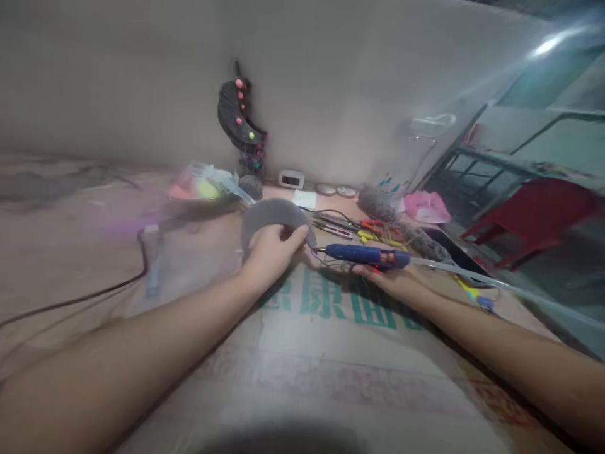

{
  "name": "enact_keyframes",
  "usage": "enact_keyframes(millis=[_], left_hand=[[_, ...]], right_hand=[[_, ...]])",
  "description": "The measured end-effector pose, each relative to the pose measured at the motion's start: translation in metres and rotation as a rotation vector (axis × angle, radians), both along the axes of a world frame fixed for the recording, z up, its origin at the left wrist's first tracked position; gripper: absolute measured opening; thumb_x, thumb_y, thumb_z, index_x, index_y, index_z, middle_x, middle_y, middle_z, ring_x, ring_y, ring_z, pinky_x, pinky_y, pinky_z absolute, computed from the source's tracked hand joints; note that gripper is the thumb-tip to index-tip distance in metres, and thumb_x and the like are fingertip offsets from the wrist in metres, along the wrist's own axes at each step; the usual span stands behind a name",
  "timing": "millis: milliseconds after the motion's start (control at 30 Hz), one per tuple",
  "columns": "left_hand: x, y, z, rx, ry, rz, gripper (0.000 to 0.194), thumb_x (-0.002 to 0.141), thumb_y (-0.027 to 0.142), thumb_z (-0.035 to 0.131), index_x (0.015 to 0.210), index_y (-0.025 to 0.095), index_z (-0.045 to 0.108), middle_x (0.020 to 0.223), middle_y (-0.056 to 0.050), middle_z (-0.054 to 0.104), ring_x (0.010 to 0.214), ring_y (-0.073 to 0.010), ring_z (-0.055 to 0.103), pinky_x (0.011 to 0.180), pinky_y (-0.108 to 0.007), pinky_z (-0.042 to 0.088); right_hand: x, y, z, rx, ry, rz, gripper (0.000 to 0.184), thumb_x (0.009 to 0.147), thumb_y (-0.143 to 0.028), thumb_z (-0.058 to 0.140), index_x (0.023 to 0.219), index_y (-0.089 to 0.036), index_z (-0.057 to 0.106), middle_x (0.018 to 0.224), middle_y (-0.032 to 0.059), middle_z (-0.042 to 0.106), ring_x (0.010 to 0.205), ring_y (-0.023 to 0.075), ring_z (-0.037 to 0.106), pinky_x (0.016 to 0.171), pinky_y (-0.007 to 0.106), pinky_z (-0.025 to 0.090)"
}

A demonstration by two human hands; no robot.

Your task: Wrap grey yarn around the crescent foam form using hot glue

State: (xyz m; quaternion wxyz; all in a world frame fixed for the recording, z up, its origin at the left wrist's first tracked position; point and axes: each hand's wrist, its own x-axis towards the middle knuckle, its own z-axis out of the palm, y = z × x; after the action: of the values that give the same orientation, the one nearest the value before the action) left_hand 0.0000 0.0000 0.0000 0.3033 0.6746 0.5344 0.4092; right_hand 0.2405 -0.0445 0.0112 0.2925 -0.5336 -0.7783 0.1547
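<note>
Grey crescent (274,211) in left hand (273,247), near right hand (390,282)

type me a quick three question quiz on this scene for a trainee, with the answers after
1. Which hand holds the grey curved piece?
2. True or false: the blue tool points its metal tip toward the grey curved piece.
3. What colour is the plastic seat at the far right? a) white b) red c) yellow

Key: 1. The left hand. 2. True. 3. b
</note>
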Motion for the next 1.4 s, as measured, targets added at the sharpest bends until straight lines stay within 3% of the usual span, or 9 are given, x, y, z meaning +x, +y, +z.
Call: enact_keyframes(millis=[300,500,733,1033,1400], left_hand=[[0.003,0.002,-0.002,-0.054,-0.154,-0.058,0.045,0.082,0.057,0.053,0.064,0.017,0.063,0.068,-0.005,0.071,0.064,-0.0183,0.061,0.062,-0.028,0.04],[0.002,0.003,-0.003,-0.022,-0.124,-0.044,0.046,0.082,0.057,0.052,0.063,0.017,0.064,0.067,-0.006,0.07,0.065,-0.0191,0.062,0.064,-0.028,0.041],[0.0,0.003,-0.004,-0.026,-0.113,-0.038,0.047,0.082,0.059,0.053,0.063,0.017,0.065,0.066,-0.006,0.07,0.065,-0.0196,0.062,0.063,-0.028,0.041],[-0.001,0.002,-0.003,-0.033,-0.105,-0.027,0.048,0.082,0.06,0.052,0.063,0.018,0.065,0.067,-0.005,0.071,0.065,-0.0192,0.062,0.063,-0.027,0.041],[0.0,0.003,-0.004,-0.06,-0.157,-0.02,0.046,0.079,0.059,0.056,0.062,0.018,0.066,0.066,-0.005,0.071,0.066,-0.0203,0.062,0.063,-0.028,0.041]], right_hand=[[0.002,0.003,-0.002,-0.051,0.025,0.005,0.03,0.078,-0.052,0.06,0.086,-0.024,0.068,0.079,0.0063,0.071,0.078,0.0287,0.069,0.069,0.041,0.058],[-0.004,-0.001,0.006,-0.056,0.074,-0.001,0.02,0.077,-0.044,0.063,0.082,-0.025,0.067,0.081,0.0061,0.072,0.08,0.0292,0.069,0.073,0.043,0.058],[-0.001,0.001,-0.001,-0.009,0.048,-0.026,0.023,0.079,-0.048,0.062,0.08,-0.025,0.067,0.079,0.0061,0.071,0.077,0.0281,0.069,0.072,0.042,0.058],[-0.006,0.0,0.004,-0.027,0.076,-0.064,0.018,0.077,-0.041,0.064,0.08,-0.024,0.067,0.081,0.0047,0.074,0.077,0.027,0.071,0.074,0.04,0.061],[-0.009,-0.001,0.004,-0.088,0.064,-0.14,0.024,0.076,-0.044,0.063,0.089,-0.024,0.069,0.092,0.0055,0.075,0.091,0.0289,0.07,0.085,0.042,0.058]])
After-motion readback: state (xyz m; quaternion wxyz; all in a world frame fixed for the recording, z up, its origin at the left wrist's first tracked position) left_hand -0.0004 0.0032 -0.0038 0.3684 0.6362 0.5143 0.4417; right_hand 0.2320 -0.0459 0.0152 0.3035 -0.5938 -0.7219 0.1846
